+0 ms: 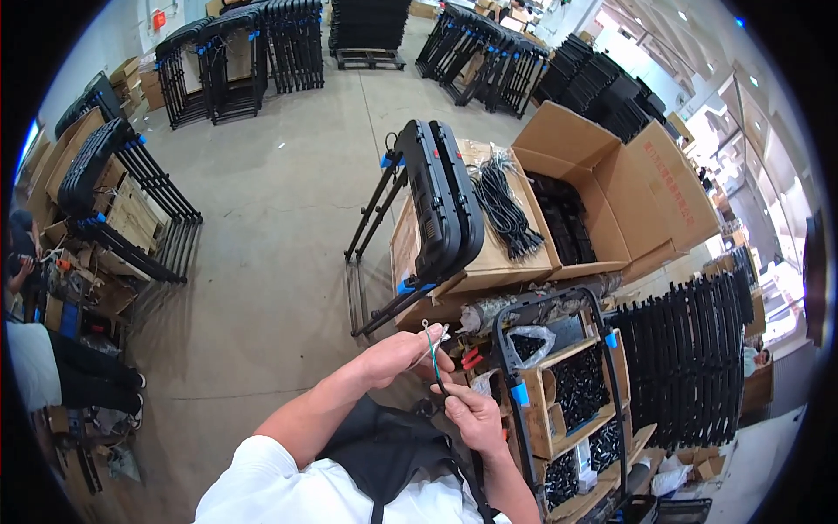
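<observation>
In front of my chest, both hands are on one electrical cable. My left hand (394,358) is closed at the cable's end, its fingertips around the thin loose wires (434,351), one of them green. Small metal or white tips stick up past these fingers; their exact kind is too small to tell. Lower and to the right, my right hand (477,417) pinches the cable's black jacket (438,374) between thumb and fingers. Part of the cable below is hidden by this hand. A black apron (384,441) lies over my white shirt.
Ahead stands a black treadmill-like frame (436,196) beside a carton bearing a bundle of black cables (506,210). An open cardboard box (611,188) is beyond it. To my right, a black upright frame (515,367) surrounds wooden bins of small black parts (580,384). Another person (39,367) stands far left.
</observation>
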Motion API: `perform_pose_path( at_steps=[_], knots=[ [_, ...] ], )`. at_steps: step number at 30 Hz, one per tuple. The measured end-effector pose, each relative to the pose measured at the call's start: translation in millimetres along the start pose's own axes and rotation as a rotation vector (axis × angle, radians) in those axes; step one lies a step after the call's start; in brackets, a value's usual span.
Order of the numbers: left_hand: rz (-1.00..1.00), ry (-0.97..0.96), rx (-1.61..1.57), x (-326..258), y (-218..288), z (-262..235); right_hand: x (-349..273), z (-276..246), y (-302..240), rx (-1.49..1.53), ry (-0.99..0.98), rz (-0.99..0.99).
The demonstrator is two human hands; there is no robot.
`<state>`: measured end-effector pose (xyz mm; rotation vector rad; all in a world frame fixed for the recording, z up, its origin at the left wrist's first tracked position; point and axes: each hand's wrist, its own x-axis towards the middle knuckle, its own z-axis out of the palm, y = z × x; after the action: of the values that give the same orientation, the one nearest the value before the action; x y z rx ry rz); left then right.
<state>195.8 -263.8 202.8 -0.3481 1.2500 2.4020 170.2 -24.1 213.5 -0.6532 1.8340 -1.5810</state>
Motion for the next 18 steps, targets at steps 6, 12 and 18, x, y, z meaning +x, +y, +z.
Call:
perform_pose_path(
  at_steps=[6, 12, 18],
  knots=[
    [0.144, -0.01, -0.104, 15, -22, -2, -13, -8, 21, -0.099, 0.061, 0.049],
    [0.096, 0.005, -0.066, 64, -70, 15, -28, -24, 81, -0.238, 0.16, 0.074],
    [-0.013, 0.067, 0.389, 128, -119, 58, -30, -48, 127, -0.412, 0.258, 0.401]
  ],
)
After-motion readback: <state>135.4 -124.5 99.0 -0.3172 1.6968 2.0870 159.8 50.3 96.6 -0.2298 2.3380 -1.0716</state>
